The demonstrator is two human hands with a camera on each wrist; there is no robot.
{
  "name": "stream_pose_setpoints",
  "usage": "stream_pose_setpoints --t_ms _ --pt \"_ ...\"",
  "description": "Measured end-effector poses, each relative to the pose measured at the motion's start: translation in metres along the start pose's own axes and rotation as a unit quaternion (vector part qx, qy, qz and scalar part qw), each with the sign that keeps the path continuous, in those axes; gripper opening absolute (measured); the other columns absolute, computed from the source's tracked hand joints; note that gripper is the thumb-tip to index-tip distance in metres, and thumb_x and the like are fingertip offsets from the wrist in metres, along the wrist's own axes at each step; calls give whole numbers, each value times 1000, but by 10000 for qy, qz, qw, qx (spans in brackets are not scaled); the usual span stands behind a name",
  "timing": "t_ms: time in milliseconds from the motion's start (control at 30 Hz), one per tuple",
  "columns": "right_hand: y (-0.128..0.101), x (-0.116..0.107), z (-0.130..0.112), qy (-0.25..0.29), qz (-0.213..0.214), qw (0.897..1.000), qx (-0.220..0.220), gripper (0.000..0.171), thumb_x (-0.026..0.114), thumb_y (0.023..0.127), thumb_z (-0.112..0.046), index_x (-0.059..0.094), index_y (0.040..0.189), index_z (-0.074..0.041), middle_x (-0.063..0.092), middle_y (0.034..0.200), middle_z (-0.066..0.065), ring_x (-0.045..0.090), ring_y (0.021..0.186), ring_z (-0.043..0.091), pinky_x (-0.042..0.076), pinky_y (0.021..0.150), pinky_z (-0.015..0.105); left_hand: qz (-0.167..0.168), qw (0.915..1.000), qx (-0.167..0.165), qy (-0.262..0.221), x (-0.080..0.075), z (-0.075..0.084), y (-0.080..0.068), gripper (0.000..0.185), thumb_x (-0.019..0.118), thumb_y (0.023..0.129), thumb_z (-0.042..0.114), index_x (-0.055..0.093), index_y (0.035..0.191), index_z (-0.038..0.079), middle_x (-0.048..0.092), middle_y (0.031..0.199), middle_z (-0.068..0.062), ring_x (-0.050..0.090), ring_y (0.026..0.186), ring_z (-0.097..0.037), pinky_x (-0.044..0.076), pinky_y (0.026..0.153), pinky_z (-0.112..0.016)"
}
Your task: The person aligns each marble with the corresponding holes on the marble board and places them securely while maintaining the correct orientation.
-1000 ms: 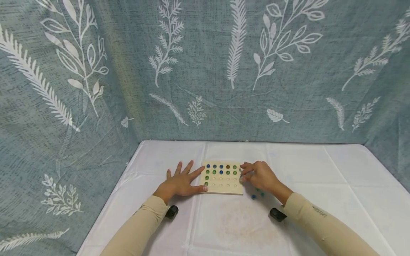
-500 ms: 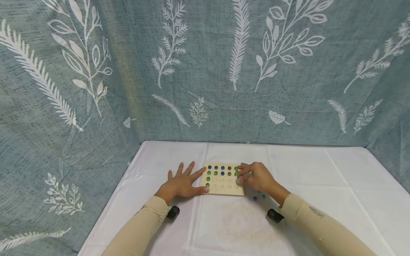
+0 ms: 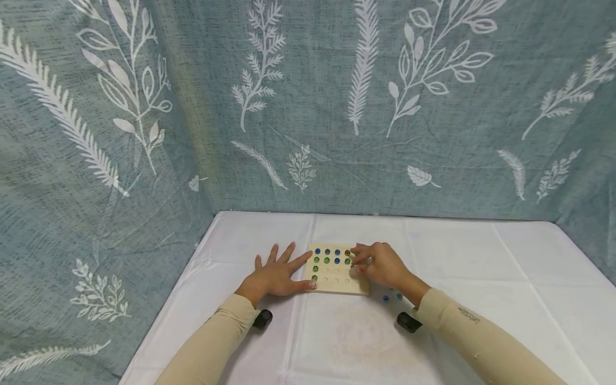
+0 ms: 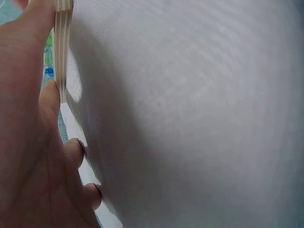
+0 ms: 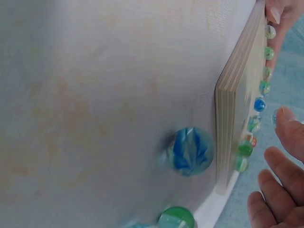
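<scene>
A pale wooden board with rows of round hollows lies on the table. Glass marbles, mostly blue and green with one brownish, sit in its two far rows and down its left column. My left hand spreads its straight fingers at the board's left side, thumb and index fingertip on the edge. Over the right part of the board, my right hand pinches a clear bluish marble between thumb and finger. That hand covers the right ends of the rows in the head view.
To the right of the board lie several loose marbles, among them a blue-swirled marble and a green marble. A white cloth covers the table. Behind it hangs a leaf-patterned blue-green curtain.
My right hand has moved left from the board's right edge to over its right-hand columns, carrying the marble. The left hand stays at the left edge.
</scene>
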State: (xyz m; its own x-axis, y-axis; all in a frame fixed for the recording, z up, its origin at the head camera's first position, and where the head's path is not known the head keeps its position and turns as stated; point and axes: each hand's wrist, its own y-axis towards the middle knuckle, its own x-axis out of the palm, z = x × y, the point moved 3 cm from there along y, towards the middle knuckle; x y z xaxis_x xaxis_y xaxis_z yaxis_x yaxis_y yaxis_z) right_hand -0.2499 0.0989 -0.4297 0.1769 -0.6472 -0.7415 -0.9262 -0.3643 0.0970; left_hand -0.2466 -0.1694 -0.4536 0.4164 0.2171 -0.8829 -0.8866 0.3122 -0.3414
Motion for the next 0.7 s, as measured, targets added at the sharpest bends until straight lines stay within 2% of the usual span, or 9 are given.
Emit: stream_pose_setpoints --t_ms 300,700 --pt "7 8 -6 -69 -90 9999 105 17 80 85 3 83 101 -2 73 133 13 60 139 32 41 120 52 -42 9999 -96 68 -2 4 -2 86 54 91 80 24 164 46 2 179 -4 -6 164 -44 -1 122 -79" --pt "13 14 -15 -159 -193 9995 -182 15 78 87 2 83 101 -3 72 135 14 61 138 33 43 119 53 0 9999 -39 147 -2 2 -2 86 52 91 82 23 164 47 3 179 -4 -4 163 -46 1 121 -80"
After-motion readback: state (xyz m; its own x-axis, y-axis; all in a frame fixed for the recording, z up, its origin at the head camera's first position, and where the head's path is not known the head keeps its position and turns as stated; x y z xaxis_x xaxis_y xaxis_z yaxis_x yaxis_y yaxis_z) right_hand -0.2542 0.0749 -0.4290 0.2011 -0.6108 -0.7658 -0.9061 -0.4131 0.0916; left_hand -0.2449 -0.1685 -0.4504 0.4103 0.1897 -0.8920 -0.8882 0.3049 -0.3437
